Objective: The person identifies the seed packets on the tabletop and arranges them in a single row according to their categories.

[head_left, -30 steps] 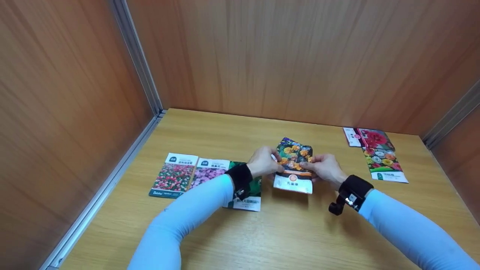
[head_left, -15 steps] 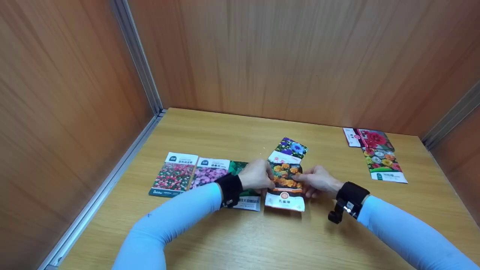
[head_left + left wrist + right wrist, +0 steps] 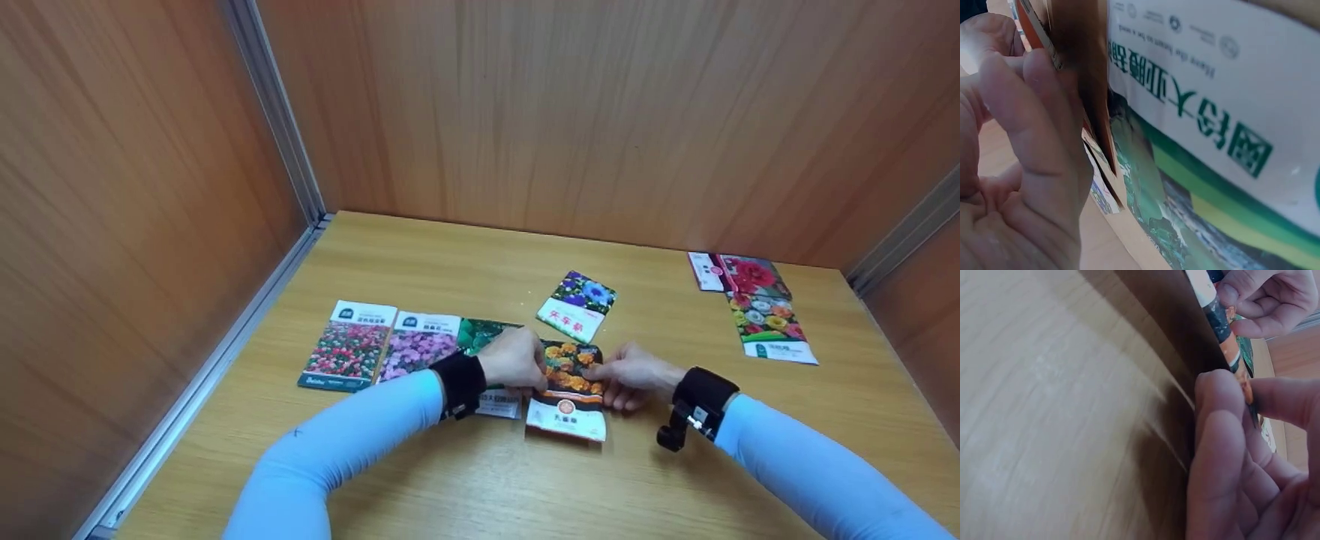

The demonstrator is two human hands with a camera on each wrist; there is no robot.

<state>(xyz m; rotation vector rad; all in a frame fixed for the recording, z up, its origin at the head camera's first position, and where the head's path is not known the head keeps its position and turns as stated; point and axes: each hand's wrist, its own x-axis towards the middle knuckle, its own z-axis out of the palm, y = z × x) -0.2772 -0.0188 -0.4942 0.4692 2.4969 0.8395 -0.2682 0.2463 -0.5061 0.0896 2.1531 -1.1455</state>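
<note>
Being pinched by both hands, an orange-flower packet (image 3: 566, 409) is held over the surface (image 3: 465, 487), with its white lettered end raised and turned to the near side. Its left edge is gripped by the left hand (image 3: 514, 360), whose fingers are bent; its right edge is clasped by the right hand (image 3: 636, 375), with the thumb laid on the printed face and the other fingers curled behind. Just beside it, a green packet (image 3: 487, 336) lies flat and is partly hidden by the left hand; whether the two packets touch cannot be told. Farther left, a pink-flower packet (image 3: 420, 352) and a red-flower packet (image 3: 349, 349) are lined up in a row with the green one. Just behind the held packet, a blue-flower packet (image 3: 577, 304) is set at an angle. Near the far right corner, a crimson-flower packet (image 3: 750, 277) is laid sideways, and a mixed-colour packet (image 3: 769, 326) is placed at its near edge. Both forearms are covered by pale blue sleeves (image 3: 810, 450).
</note>
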